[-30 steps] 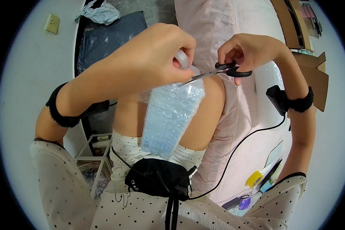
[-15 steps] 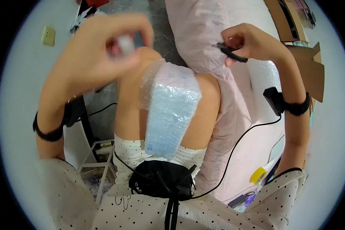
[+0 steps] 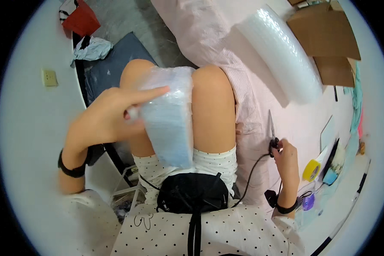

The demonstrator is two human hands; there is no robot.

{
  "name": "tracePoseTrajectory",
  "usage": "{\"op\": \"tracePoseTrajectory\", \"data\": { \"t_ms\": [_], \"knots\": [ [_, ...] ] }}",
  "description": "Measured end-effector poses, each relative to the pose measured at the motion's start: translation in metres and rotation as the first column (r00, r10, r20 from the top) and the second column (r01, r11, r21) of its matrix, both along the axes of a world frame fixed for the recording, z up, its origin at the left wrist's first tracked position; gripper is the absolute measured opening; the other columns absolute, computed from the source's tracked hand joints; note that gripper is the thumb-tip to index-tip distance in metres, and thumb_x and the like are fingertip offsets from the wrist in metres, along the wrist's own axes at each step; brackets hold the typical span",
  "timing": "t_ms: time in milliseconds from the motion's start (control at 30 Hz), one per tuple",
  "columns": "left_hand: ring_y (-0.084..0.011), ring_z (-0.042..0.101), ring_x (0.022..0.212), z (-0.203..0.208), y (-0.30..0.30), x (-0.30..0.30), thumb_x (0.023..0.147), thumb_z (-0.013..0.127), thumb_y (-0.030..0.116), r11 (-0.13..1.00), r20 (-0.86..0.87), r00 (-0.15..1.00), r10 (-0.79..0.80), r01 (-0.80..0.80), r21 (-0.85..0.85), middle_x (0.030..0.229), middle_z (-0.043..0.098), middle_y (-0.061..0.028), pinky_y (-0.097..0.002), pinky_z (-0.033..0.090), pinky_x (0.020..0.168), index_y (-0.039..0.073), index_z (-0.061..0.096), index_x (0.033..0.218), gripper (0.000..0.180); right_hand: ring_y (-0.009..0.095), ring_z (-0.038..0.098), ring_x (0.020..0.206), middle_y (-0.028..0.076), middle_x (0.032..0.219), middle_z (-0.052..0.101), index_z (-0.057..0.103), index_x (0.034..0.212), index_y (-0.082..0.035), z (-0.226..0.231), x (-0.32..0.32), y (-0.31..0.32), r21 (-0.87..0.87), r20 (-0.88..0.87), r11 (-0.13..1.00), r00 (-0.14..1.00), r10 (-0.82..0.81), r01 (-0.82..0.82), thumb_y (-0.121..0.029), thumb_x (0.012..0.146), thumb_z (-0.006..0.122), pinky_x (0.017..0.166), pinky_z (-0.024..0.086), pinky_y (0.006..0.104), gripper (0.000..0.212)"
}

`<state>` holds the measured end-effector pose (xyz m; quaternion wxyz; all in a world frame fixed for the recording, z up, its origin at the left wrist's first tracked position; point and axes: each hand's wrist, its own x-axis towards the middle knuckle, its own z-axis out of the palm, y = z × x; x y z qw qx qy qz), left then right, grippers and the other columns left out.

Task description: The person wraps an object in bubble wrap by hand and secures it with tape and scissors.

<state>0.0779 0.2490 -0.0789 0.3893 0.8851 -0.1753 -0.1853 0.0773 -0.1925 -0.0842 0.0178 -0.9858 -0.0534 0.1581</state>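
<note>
A box-shaped package in clear bubble wrap, pale blue underneath, lies across my thighs. My left hand is at its left side, index finger stretched over the upper part of the wrap. The other fingers curl round a small whitish object, blurred, its kind unclear. Down on the pink bedding to the right, my right hand has its fingers on the black handles of a pair of scissors. The blades point away from me.
A big roll of bubble wrap lies on the bed, with an open cardboard box beyond it. Yellow tape sits right of my right hand. A black cable runs from my waist pouch toward my right hand.
My right hand has come down and nearer to me with the scissors, onto the bed. My left hand has lowered to the package. The view has shifted, showing more of the bed.
</note>
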Motion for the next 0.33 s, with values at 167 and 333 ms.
{"op": "tracePoseTrajectory", "data": {
  "t_ms": [167,333],
  "knots": [
    [-0.0047,0.042,0.058,-0.001,-0.001,-0.024,0.068,0.063,0.004,0.932,-0.189,0.917,0.351,-0.361,-0.023,0.065,0.047,0.0004,-0.0192,0.038,0.055,0.005,0.052,0.13,0.063,0.03,0.061,0.078,0.019,0.098,0.062,0.057,0.107,0.002,-0.005,-0.009,0.007,0.111,0.189,0.986,0.977,0.098,-0.121,-0.004,0.079,0.069,0.072,0.049,0.0355,0.031],
    [-0.0034,0.051,0.073,-0.061,0.037,-0.038,0.073,0.063,0.008,0.89,-0.458,0.806,0.376,-0.451,-0.064,0.106,0.058,-0.0056,-0.0176,0.042,0.059,0.004,0.046,0.135,0.065,0.038,0.039,0.128,0.021,0.137,0.043,0.037,0.14,-0.008,-0.027,0.015,0.151,0.779,0.227,0.523,0.933,0.28,-0.346,-0.037,0.079,0.071,0.108,0.026,0.0456,0.075]
  ]
}}
